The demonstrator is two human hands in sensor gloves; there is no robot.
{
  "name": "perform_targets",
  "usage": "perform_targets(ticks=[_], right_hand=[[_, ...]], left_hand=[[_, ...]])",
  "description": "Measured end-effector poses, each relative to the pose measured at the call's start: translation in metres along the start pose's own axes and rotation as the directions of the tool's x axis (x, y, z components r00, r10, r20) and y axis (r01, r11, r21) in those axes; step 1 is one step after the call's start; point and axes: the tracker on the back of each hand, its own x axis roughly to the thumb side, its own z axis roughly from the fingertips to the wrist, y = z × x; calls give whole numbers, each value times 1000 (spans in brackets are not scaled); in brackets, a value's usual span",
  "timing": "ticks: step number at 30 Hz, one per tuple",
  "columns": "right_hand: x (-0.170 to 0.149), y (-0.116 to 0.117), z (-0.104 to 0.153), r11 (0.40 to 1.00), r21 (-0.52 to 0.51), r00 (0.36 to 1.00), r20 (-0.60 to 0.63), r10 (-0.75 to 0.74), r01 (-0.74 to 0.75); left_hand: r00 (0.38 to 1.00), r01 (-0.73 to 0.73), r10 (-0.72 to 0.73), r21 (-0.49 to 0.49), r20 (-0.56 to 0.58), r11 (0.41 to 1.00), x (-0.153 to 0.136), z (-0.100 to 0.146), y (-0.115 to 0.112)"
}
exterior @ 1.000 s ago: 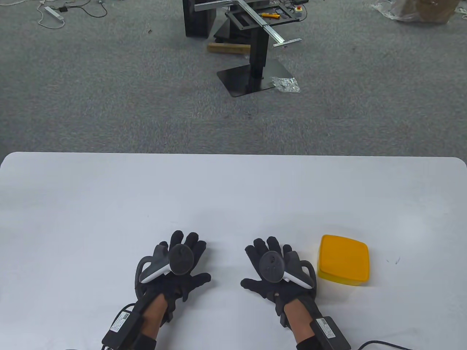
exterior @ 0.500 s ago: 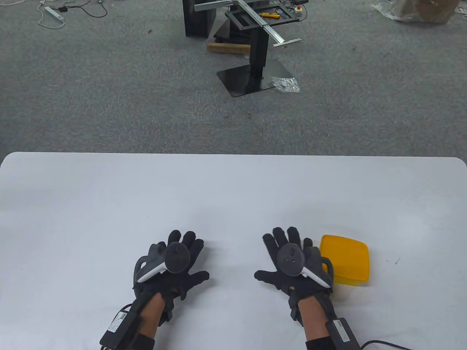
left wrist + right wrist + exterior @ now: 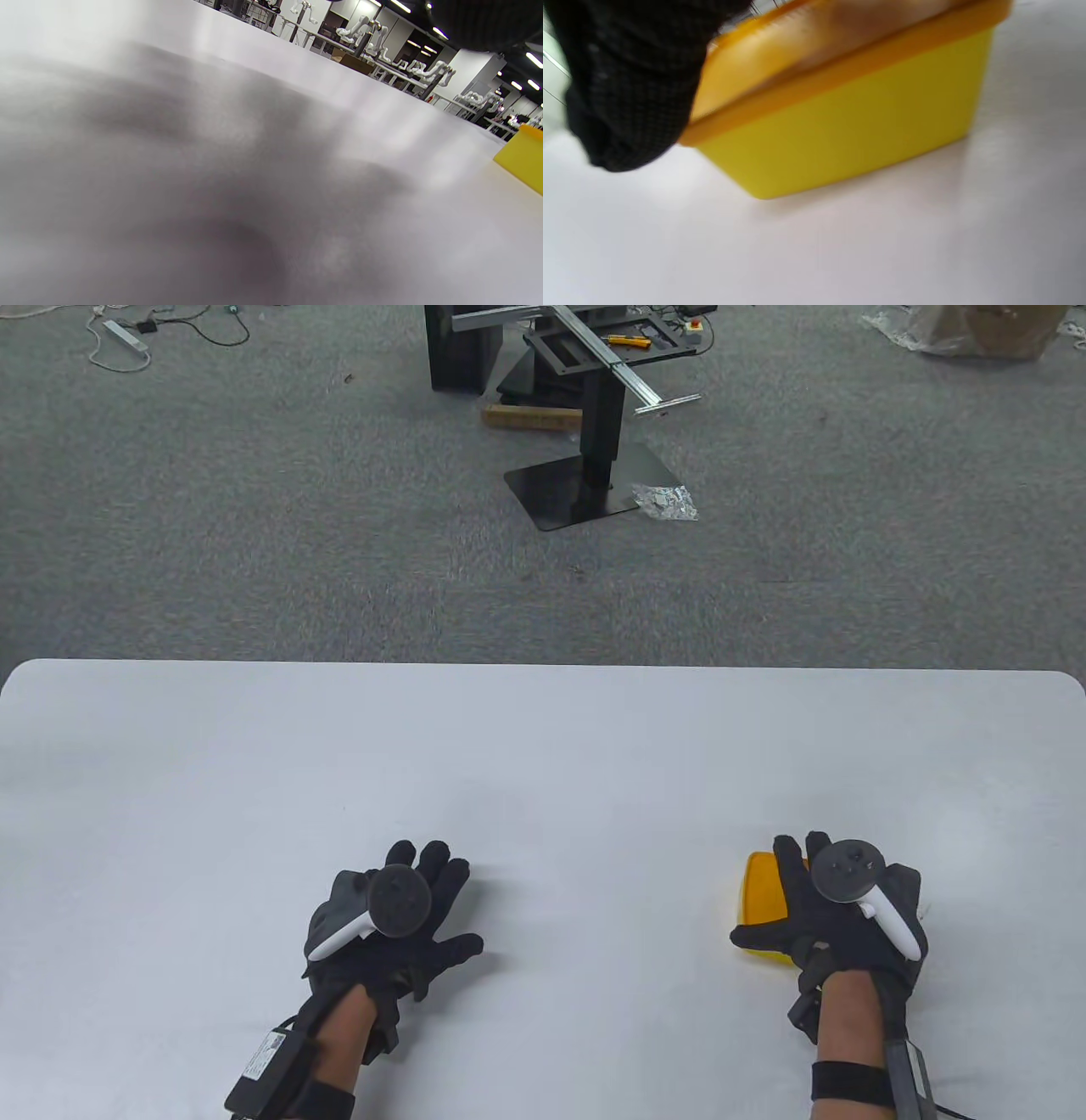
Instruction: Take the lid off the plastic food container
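Rightward across the bench [image 3: 543,763] is where the right hand [image 3: 836,920] has travelled since the earlier frames: it started beside the left hand near the middle and now sits over the yellow container [image 3: 758,899], covering most of it. The left hand [image 3: 394,925] has barely shifted and lies spread, palm down, on the bare bench surface, holding nothing.

The container sits on the bench near the front edge, to the person's right, well apart from the left hand. From above only its left strip and near-left corner show past the glove. It looks roughly square, so no long axis stands out. In the right wrist view the orange lid [image 3: 840,63] is seated on the yellow body [image 3: 840,135], its rim running unbroken along the wall, so the lid is not yet off.

The right hand's fingers are spread over the lid, thumb [image 3: 751,935] out toward the near-left corner. Whether they press on the lid or hover just above it I cannot tell; a dark gloved digit [image 3: 628,84] hangs by the lid's edge in the blurred wrist view.

The right hand is plainly the nearer one. The left hand would have to cross rightward to steady the body, judging by the yellow corner [image 3: 524,156] at the far right of its wrist view.
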Motion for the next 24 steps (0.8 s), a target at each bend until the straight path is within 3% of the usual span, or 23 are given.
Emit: perform_targets(ticks=[3,6,16,21,24], right_hand=[[-3,7,-13,988,119,995,28,-99,95],[3,16,-13,988,147,999,5,47,-48],[20,19,3,988,-58,986,84,146,-141],[87,9,39,957,-169,920,279,274,-234],[146,26,64,940,-195,858,387,337,-281]], left_hand=[[999,-28,28,-9,-16,1000,-7,-2,1],[999,-38,37,-19,-31,999,-11,-4,-1],[995,-100,100,5,-8,995,-11,0,3],[991,-136,136,47,10,990,-13,6,11],[991,-136,135,59,14,989,-13,8,11]])
